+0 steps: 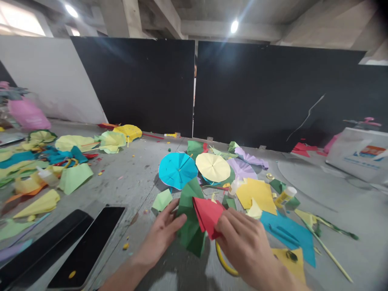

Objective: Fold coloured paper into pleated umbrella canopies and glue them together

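My left hand grips the left edge of a creased dark green paper, thumb in front and fingers behind. A folded red paper is pinched in my right hand, its pleated left end against the green sheet. Whether the two papers are joined I cannot tell. Just under the right hand shows a yellow ring-shaped handle, mostly hidden. Beyond the hands lie a round blue pleated paper disc and a cream one. A small light green paper piece rests by the left hand.
A black phone and a long black case lie at left, near piled paper scraps. On the right are yellow paper, blue paper, a glue stick and a white box. Dark panels stand behind.
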